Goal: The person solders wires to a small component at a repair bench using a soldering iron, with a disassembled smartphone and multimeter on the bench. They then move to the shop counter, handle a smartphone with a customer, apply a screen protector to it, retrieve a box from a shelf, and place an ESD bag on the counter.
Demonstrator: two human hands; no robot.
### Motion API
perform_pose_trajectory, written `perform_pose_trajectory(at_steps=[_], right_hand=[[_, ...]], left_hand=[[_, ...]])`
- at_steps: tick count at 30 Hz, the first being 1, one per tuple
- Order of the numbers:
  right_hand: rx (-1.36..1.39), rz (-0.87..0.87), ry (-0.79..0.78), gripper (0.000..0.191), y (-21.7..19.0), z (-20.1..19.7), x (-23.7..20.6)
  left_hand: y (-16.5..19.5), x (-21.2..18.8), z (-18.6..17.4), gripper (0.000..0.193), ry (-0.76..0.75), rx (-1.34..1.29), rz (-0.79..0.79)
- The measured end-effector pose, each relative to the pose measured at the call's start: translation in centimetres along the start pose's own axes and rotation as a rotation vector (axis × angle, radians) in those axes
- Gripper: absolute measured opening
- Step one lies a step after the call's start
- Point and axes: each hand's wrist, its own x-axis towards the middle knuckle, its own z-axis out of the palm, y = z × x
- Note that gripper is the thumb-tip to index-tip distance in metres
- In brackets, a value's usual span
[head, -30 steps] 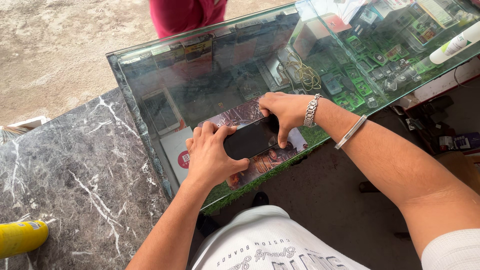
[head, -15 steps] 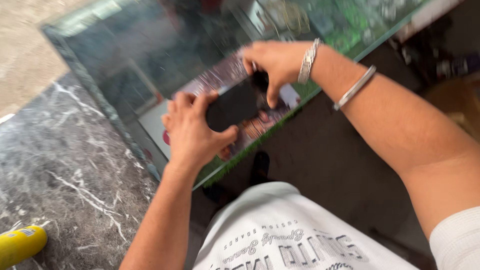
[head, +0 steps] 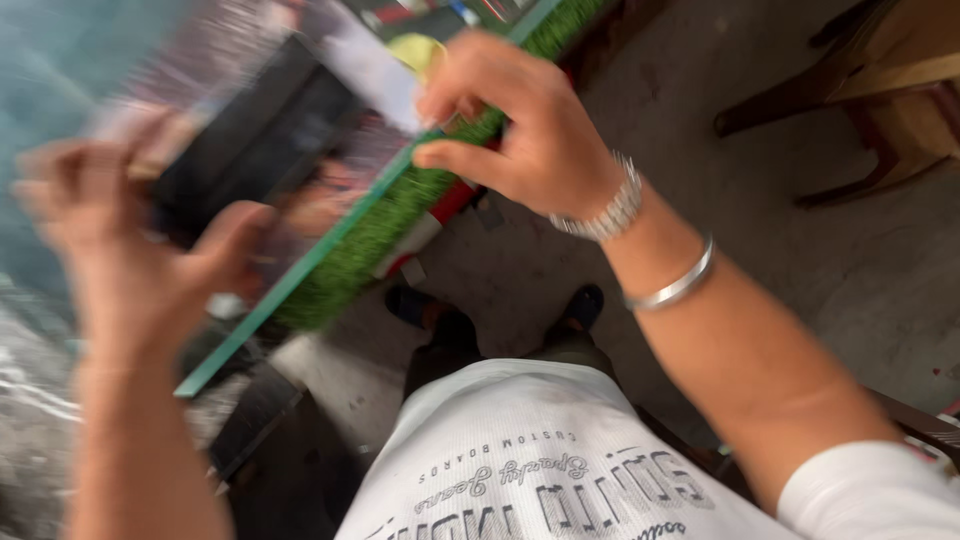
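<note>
Black and flat, a phone [head: 250, 140] sits in the left hand [head: 130, 260], fingers curled round its lower and left edges in a firm grip; heavy blur hides finer detail. The right hand [head: 520, 130] is partly closed, thumb and forefinger pinched at the phone's upper right corner, where a pale strip [head: 370, 70] meets them; whether the strip is held cannot be told. Both hands hover over the near edge of the glass-topped desk [head: 300, 280], whose green-tinted rim runs diagonally. Under the glass along that edge lies a band of green turf-like lining [head: 400, 215]. A red and white package [head: 430, 220] shows just below the rim. Grey marble [head: 30, 400] adjoins the desk at its left corner. A metal watch [head: 610, 215] and bangle [head: 680, 285] circle the right wrist.
</note>
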Motion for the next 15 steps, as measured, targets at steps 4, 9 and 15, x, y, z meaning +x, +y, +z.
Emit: perform_pose_trajectory(at_steps=[4,9,15], right_hand=[[0.418,0.478,0.291,0.025,6.0,-0.2,-13.4],[0.185,1.103,0.102,0.02,21.6,2.4,-28.9],[0.071,1.292,-0.372,0.024,40.4,12.0,-42.0]], left_hand=[[-2.1,-2.3,5.1,0.048,-0.336,0.107,-0.52],[3.4,-5.9,15.0,0.05,-0.784,0.307,-0.857],[9.6,-6.7,27.2,0.052,-0.887,0.315,-0.787]])
